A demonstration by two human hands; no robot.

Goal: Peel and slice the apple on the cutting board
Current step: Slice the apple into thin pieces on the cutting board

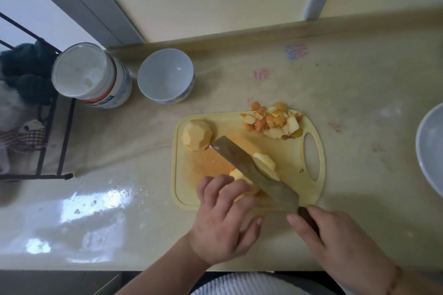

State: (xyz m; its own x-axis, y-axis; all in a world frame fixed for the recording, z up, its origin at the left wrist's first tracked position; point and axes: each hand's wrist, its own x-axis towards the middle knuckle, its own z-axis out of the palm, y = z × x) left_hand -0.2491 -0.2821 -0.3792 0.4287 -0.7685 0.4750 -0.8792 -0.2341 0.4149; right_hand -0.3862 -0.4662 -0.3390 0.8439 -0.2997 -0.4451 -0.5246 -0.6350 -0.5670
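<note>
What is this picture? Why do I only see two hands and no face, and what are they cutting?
The camera sits on a person's head and looks down, so you see only their hands. The right hand grips a big knife. The left hand holds a peeled apple steady on a yellow cutting board while the blade cuts through it. Another peeled apple waits at the board's far left corner, and a pile of peels lies at the far right. Beyond, on the counter, stand a white bowl and a jar.

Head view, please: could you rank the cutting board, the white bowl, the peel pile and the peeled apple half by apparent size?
1. cutting board
2. white bowl
3. peel pile
4. peeled apple half
The bowl sits farther away, yet its rank looks safe.
</note>
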